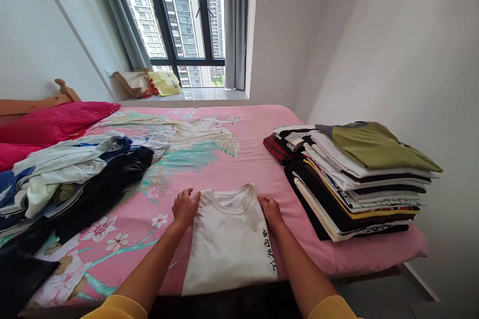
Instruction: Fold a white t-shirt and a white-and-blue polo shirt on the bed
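A folded white t-shirt [229, 239] with black characters down its right side lies on the pink bed sheet [209, 169] near the front edge. My left hand [184, 207] rests on the shirt's top left corner by the collar, fingers curled over the fabric edge. On the top right corner my right hand [271, 211] does the same. Both hands press or pinch the shoulders of the shirt.
A tall stack of folded shirts [359, 179], an olive one on top, stands at the right by the wall. A heap of unfolded clothes [75, 179] lies at the left. Red pillows [52, 122] sit at the far left. Paper bags [149, 82] rest on the window sill.
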### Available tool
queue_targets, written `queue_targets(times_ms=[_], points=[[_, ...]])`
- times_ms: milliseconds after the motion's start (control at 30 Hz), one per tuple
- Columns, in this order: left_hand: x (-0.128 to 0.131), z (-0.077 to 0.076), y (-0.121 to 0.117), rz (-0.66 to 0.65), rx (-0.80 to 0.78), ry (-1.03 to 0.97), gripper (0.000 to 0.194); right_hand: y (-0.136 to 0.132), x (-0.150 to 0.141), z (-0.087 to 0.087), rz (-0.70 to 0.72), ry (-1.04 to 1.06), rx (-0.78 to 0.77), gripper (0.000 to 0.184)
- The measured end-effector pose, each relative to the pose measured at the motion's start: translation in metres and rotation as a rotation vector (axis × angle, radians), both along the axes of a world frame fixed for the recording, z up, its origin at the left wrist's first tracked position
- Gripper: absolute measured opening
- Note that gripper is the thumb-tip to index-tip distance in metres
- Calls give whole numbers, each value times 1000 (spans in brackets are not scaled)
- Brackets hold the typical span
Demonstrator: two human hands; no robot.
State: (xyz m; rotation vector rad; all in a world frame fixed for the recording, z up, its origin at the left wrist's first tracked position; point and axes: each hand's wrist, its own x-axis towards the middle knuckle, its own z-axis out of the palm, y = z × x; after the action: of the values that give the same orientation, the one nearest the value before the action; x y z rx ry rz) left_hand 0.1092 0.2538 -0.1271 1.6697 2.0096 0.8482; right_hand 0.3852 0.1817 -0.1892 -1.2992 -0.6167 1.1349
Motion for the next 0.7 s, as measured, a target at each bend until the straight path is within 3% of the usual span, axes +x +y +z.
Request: queue_targets(times_ms=[100, 233, 433, 533, 700], points=[[-8, -3, 1, -65, -57, -40, 32, -4, -2, 3, -1, -34, -2, 38], [1, -3, 3, -132, -82, -179, 25, -10, -3, 7, 18, -47, -1, 37], [1, -6, 5, -162, -209, -437, 32, -9, 0, 3, 57, -43, -28, 38], [-8, -10, 7, -112, -226, -446, 41, -8, 2, -2, 60, -44, -34, 40], [-16, -20, 2, -64, -188, -301, 43, -7, 2, -6, 58, -61, -38, 43]])
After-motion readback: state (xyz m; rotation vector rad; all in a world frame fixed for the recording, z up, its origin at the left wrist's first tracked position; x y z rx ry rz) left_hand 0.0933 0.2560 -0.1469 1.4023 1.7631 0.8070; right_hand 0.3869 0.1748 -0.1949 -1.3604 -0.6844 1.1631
